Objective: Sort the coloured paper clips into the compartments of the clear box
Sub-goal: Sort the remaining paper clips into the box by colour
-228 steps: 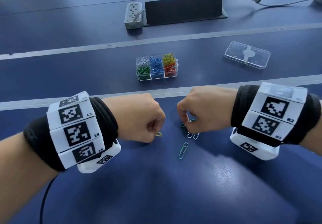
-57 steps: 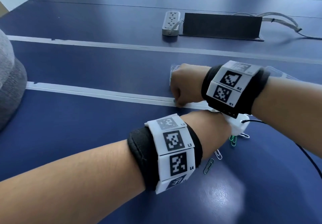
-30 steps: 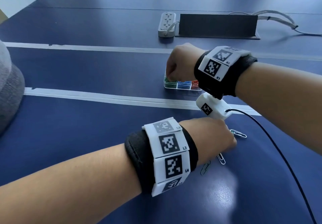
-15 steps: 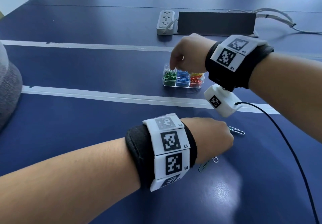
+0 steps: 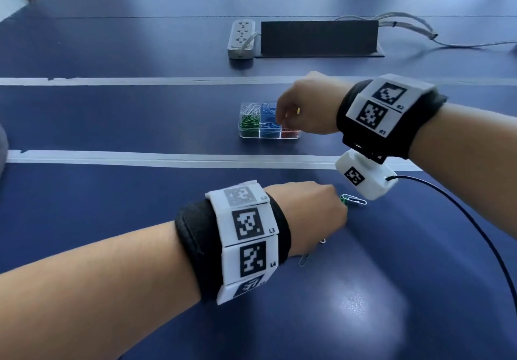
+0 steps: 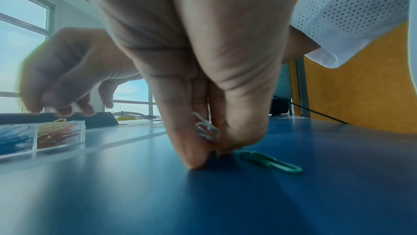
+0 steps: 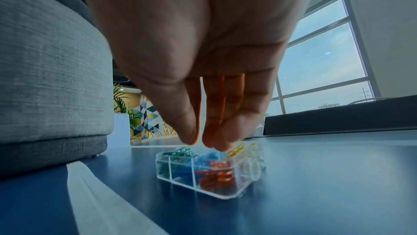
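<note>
Blue table (image 5: 112,119): right hand (image 5: 303,105) loose-fingered, empty, over clear box (image 5: 268,135) mid-table; left hand (image 6: 203,71) pinches silver clip (image 6: 206,129), reaching green clip (image 6: 270,162) near edge.

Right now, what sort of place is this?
Probably an office or shared workspace: a long blue table with a power strip, large windows, and a grey upholstered seat.

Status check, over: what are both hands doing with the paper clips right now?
Left hand pinches silver paper clips at the blue table, green paper clip beside it. Right hand open above the clear compartment box. Nothing in the way.
</note>
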`<action>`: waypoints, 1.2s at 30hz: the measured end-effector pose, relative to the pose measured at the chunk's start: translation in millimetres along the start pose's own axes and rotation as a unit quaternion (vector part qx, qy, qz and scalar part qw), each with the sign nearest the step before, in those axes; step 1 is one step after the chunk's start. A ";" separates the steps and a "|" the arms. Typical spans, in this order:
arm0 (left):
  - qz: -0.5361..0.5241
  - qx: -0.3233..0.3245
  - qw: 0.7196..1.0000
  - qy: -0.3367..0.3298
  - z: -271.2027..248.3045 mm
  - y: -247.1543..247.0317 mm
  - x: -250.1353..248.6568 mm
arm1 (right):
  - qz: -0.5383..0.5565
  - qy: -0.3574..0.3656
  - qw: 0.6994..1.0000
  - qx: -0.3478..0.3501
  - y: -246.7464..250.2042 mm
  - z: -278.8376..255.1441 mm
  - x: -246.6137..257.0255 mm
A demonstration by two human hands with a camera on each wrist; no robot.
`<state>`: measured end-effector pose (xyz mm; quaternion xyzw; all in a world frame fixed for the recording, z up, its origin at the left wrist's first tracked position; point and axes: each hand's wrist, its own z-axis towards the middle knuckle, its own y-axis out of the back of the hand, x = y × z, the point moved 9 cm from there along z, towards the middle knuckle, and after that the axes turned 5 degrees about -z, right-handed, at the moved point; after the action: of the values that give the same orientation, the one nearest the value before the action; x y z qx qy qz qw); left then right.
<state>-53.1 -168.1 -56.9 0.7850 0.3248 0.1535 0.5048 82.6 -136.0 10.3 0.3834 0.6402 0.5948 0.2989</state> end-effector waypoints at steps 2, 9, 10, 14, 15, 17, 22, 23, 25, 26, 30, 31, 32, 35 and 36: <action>-0.023 -0.010 0.999 0.033 -3.2 8.0 0.5 | -0.007 0.003 1.000 -0.001 3.1 -13.2 -7.1; -0.132 -0.046 0.989 0.051 -4.8 19.5 15.5 | -0.023 0.011 0.990 0.136 -26.7 -80.7 -29.1; -0.147 -0.056 0.986 0.054 -5.4 22.3 19.0 | -0.015 0.009 0.988 0.151 -31.4 -88.1 -30.8; -0.169 -0.114 0.977 0.059 -9.2 35.1 35.1 | -0.006 0.003 0.985 0.170 -46.1 -104.9 -31.2; -0.186 -0.129 0.972 0.061 -10.8 38.6 39.7 | -0.006 0.001 0.986 0.165 -48.3 -106.4 -31.6; -0.222 -0.159 0.960 0.065 -15.1 44.8 50.3 | 0.006 -0.007 0.988 0.154 -50.0 -108.6 -33.2; -0.368 -0.174 0.906 0.118 -24.2 41.4 85.9 | 0.023 -0.014 0.988 0.151 -53.3 -110.6 -34.5; -0.393 -0.172 0.893 0.133 -25.1 38.4 93.9 | 0.025 -0.011 0.989 0.147 -52.4 -109.2 -33.9; -0.429 -0.173 0.871 0.164 -26.5 33.7 110.4 | 0.043 -0.014 0.990 0.132 -46.3 -103.4 -33.8; -0.451 -0.178 0.856 0.179 -26.4 31.7 119.1 | 0.054 -0.021 0.991 0.122 -41.6 -98.8 -35.3; -0.551 -0.211 0.768 0.247 -27.6 27.3 154.4 | 0.071 -0.057 0.993 0.081 -14.7 -75.4 -43.3; -0.547 -0.221 0.764 0.260 -28.8 29.7 162.5 | 0.078 -0.062 0.993 0.071 -8.0 -68.1 -45.4; -0.532 -0.232 0.769 0.268 -29.9 33.8 169.2 | 0.086 -0.067 0.992 0.061 -1.8 -60.7 -47.2; -0.457 -0.265 0.797 0.292 -35.7 50.3 186.9 | 0.110 -0.083 0.990 0.019 14.7 -33.3 -50.9; -0.430 -0.271 0.805 0.304 -37.0 54.6 192.2 | 0.127 -0.089 0.988 0.006 18.8 -23.3 -51.0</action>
<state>87.8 -30.0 -8.5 0.3089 0.7114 0.2334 0.5866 92.5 -191.5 27.9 0.5143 0.5609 0.5878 0.2746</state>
